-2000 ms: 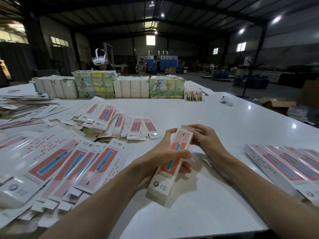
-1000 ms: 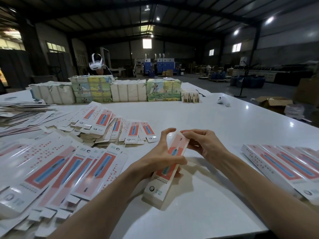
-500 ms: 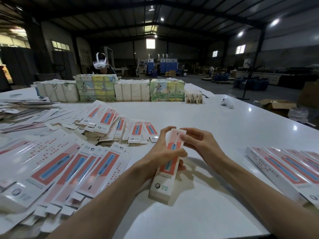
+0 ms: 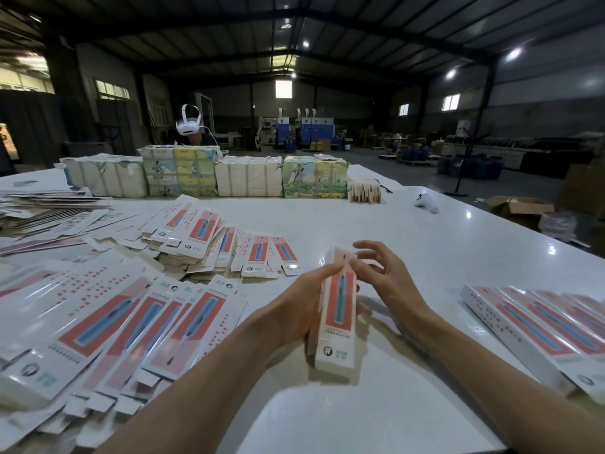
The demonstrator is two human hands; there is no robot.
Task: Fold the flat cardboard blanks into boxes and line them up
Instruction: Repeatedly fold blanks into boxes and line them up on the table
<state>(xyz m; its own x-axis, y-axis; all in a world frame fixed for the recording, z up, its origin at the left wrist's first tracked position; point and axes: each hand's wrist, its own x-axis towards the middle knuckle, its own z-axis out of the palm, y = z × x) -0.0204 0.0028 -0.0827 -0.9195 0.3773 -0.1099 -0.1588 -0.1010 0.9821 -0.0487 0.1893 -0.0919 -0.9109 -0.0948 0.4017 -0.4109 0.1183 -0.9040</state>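
A long white box [image 4: 338, 326] with a red and blue print stands nearly lengthwise above the white table [image 4: 409, 244]. My left hand [image 4: 302, 306] grips it along its left side, thumb on top. My right hand [image 4: 381, 276] is at the box's far end, its fingers curled against the end flap. Flat blanks [image 4: 137, 326] of the same print lie fanned at the left, with a further heap [image 4: 209, 244] behind them. A row of folded boxes [image 4: 537, 329] lies side by side at the right.
Wrapped bundles [image 4: 209, 176] line the table's far edge, with a small card stack [image 4: 364, 191] and a white controller [image 4: 425, 202] to their right. A person wearing a white headset [image 4: 187, 124] sits behind the bundles. More flat sheets [image 4: 49, 208] are piled far left.
The box has swung from a slant to nearly straight ahead. My right hand's fingers have shifted over its far end; my left hand kept its grip.
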